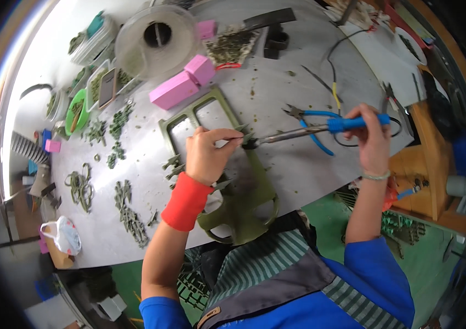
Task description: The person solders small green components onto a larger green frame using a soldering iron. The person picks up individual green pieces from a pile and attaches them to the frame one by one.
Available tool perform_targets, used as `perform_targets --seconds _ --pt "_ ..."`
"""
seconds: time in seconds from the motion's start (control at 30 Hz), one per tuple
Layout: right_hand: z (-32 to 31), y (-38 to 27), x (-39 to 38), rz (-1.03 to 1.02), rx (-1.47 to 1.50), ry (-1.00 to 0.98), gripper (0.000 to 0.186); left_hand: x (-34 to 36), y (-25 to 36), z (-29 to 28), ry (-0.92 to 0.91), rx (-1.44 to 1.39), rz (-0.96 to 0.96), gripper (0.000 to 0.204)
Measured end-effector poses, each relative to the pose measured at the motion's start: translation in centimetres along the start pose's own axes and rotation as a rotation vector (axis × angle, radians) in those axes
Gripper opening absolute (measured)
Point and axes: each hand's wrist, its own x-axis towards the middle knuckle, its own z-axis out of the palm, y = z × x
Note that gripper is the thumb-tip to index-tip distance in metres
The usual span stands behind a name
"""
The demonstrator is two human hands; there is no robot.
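Observation:
A dark green plastic-like frame (255,170) with large openings lies on the grey table, its near end close to my body. Small green pieces stick out along both its long sides. My left hand (209,153), with a red wristband, is closed in a pinch over the right side bar, on a small green piece (242,129). In my right hand (369,137) is a soldering iron (304,131), gripped by its blue handle. Its metal shaft points left, and the dark tip meets the bar beside my left fingertips. Blue-handled cutting pliers (320,114) lie behind the iron, partly covered by it.
Piles of small green pieces (129,216) are spread on the left of the table. Pink blocks (175,90) and a round translucent tub (134,52) stand farther back. A green bowl (83,118), a phone (107,88) and a black cord (331,52) lie around.

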Motion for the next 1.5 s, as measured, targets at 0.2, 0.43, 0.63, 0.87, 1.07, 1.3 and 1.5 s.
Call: perform_targets --seconds 0.2,0.43,0.63,0.87,1.07,1.3,1.5 --pt "-5.8 -1.5 -0.2 -0.013 -0.064 0.186 0.025 0.2 0.8 -0.5 0.063 0.035 0.169 0.016" --pt "-5.4 -1.5 -0.5 0.014 0.006 0.027 0.026 -6.7 -12.9 -14.3 0.407 0.169 -0.431 0.014" --pt "-4.8 -1.8 -1.0 0.012 -0.03 0.041 0.024 -13.2 -16.8 -16.5 0.278 0.709 -0.554 0.012" --pt "-4.2 -2.5 -1.4 -0.003 -0.026 0.02 0.025 -13.4 -16.3 -16.4 0.323 0.315 -0.077 0.019" --pt "-4.3 -3.1 -1.9 -0.015 -0.05 0.064 0.025 -13.4 -12.6 -15.6 0.285 0.286 -0.774 0.029" --pt "-3.8 -3.3 -1.8 -0.042 -0.045 0.099 0.025 -15.4 -12.5 -12.7 0.317 0.296 -0.505 0.021" --pt "-3.4 -3.5 -2.0 0.015 -0.069 0.197 0.024 -13.7 -9.2 -11.4 0.434 -0.22 -0.417 0.017"
